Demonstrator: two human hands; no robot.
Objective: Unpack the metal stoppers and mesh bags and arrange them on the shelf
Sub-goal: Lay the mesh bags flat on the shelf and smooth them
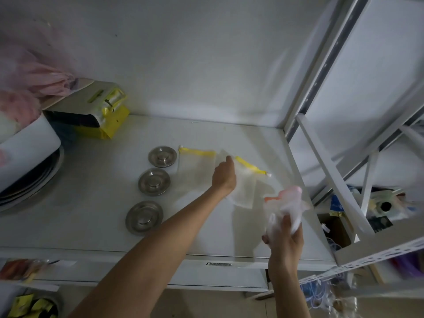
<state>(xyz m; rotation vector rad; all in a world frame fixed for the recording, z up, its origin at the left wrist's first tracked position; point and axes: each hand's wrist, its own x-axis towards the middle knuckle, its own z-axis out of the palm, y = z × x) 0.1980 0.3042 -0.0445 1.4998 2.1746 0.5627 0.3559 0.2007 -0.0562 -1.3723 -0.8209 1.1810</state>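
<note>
Three round metal stoppers lie in a slanted line on the white shelf (96,216): the far one (162,156), the middle one (154,182), the near one (144,217). To their right lie two white mesh bags with yellow drawstring tops, one flat (195,173) and one tilted (246,187). My left hand (224,174) rests on the tilted bag, fingers pinching its upper edge. My right hand (284,237) hovers over the shelf's front right, shut on a bunched clear plastic packet (286,207) with pink and orange parts showing.
A stack of metal plates under a white box (25,157) fills the left side. A yellow and white carton (101,111) stands at the back left, with pink netting (34,74) above. The metal rack's uprights (325,72) and braces close off the right.
</note>
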